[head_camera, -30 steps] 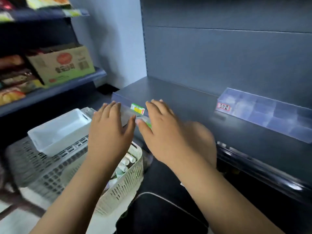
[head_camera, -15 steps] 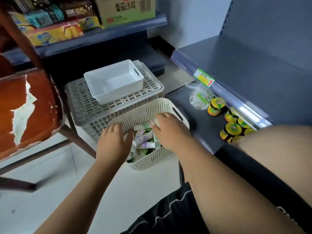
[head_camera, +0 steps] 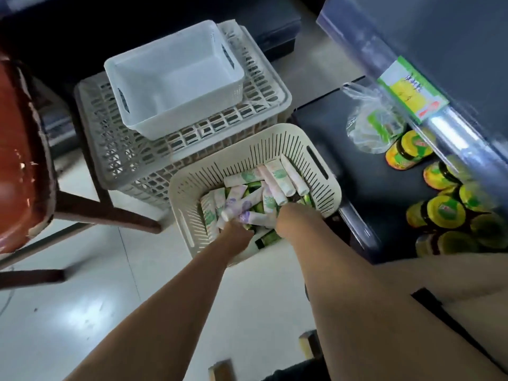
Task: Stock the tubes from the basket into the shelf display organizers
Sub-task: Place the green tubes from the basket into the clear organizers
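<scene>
A cream slotted basket (head_camera: 316, 149) stands on the floor below me, holding several white tubes (head_camera: 277, 177) printed in green and purple over green boxes. Both my hands are down inside it at its near side. My left hand (head_camera: 237, 232) is closed around a few purple-printed tubes that fan out above its knuckles. My right hand (head_camera: 290, 219) is buried among the tubes beside it, and its fingers are hidden. The shelf display organizers are out of view.
An empty white bin (head_camera: 176, 78) sits on a grey lattice crate (head_camera: 115, 149) just behind the basket. A red-brown chair (head_camera: 24, 149) stands at left. At right a dark lower shelf holds yellow-lidded jars (head_camera: 445, 210) and a plastic bag (head_camera: 371, 125), under a shelf edge with a price label (head_camera: 412, 89).
My view dropped from the shelf top to the basket. Both hands left the shelf edge, reached down into the basket and pushed deeper among the tubes; the left closed on some.
</scene>
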Available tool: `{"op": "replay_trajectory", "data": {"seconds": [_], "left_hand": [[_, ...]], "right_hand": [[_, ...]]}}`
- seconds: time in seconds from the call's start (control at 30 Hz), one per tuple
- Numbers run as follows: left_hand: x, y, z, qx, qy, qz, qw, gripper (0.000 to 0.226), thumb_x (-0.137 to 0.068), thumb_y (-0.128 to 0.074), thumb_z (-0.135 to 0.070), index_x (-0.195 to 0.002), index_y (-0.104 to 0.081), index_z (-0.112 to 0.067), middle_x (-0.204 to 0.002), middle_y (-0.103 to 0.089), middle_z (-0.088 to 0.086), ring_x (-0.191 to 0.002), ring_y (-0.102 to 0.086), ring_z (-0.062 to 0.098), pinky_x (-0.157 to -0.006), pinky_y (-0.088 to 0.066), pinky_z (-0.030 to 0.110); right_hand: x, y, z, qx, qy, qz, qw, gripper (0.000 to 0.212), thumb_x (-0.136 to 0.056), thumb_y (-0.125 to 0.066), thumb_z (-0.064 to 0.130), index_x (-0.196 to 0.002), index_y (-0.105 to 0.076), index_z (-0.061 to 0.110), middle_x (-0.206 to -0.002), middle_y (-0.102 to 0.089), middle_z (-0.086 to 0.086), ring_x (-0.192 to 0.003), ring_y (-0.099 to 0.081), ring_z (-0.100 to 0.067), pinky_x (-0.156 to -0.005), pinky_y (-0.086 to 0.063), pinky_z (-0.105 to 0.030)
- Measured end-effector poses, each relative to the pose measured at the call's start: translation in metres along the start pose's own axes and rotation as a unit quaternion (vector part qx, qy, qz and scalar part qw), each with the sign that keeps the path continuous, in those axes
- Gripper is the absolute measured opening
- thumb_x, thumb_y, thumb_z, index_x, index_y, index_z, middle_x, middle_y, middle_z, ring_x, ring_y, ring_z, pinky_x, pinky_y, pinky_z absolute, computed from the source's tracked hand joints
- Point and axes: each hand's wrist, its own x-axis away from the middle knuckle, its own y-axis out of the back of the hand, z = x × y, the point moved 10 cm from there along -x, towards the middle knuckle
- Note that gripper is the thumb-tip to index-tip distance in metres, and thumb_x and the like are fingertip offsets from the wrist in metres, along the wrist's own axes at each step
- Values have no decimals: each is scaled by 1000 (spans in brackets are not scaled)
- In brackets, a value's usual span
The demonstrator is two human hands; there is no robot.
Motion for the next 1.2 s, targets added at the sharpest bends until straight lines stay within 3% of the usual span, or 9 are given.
{"op": "replay_trajectory", "data": {"seconds": [0.13,0.27,0.4,0.5,0.6,0.7,0.87,1.07,1.2], "left_hand": [[-36,-21,35,215,150,-26,965,29,-100,-54,-21,-128,-55,-10,-96,-53,12,-83,-54,25,-69,-43,32],[-71,-42,49,237,202,-21,950,29,-91,-67,-24,-117,-61,-12,-107,-69,10,-92,-63,26,-66,-50,35],[-98,-54,70,331,241,-65,910,19,-90,-67,-22,-108,-68,-19,-96,-77,4,-73,-69,18,-52,-50,28],[-122,-65,86,369,237,-67,896,45,-78,-72,-12,-122,-66,-11,-84,-73,4,-61,-67,17,-49,-48,27],[-136,-73,98,397,240,-61,884,48,-73,-75,-6,-119,-66,-12,-99,-74,11,-78,-74,22,-60,-56,34],[-106,-65,74,369,247,-67,893,30,-80,-76,-24,-109,-70,-26,-96,-78,-1,-78,-71,12,-60,-54,29],[-96,-49,59,291,213,-84,929,21,-88,-72,-27,-106,-68,-18,-89,-77,3,-69,-64,18,-59,-52,29],[-71,-48,45,297,211,0,931,13,-91,-66,-21,-101,-66,-14,-78,-73,4,-69,-62,21,-62,-47,29],[-43,-35,42,321,211,-6,923,14,-89,-66,-13,-101,-64,-7,-71,-67,8,-65,-64,24,-59,-50,28]], "right_hand": [[-50,12,-38,5,-76,-13,997,28,-95,-56,21,-120,-64,11,-113,-65,-12,-104,-62,-29,-78,-46,-40],[-101,9,-53,-108,-109,5,988,28,-95,-49,25,-97,-66,2,-87,-63,-8,-80,-62,-29,-71,-55,-37],[-130,-19,-44,-205,-127,3,970,30,-96,-57,27,-116,-59,4,-116,-59,-14,-113,-57,-33,-91,-55,-43],[-132,-38,-55,-295,-213,-28,931,57,-87,-68,39,-133,-54,7,-132,-55,-16,-120,-52,-32,-95,-52,-46],[-137,-44,-61,-338,-220,-35,914,65,-82,-75,35,-136,-52,8,-136,-54,-15,-122,-56,-31,-95,-54,-44],[-141,-48,-62,-381,-221,-33,897,63,-81,-72,29,-137,-52,8,-137,-52,-15,-119,-59,-33,-93,-56,-45],[-138,-56,-65,-461,-228,-14,858,47,-80,-73,19,-124,-60,10,-110,-69,-11,-99,-68,-32,-85,-59,-44],[-130,-60,-61,-539,-218,53,812,24,-90,-72,23,-105,-61,8,-72,-54,-5,-59,-52,-20,-45,-37,-27],[-110,-59,-51,-579,-202,101,784,30,-90,-72,20,-113,-62,4,-84,-62,-8,-69,-60,-21,-60,-52,-30]]}}
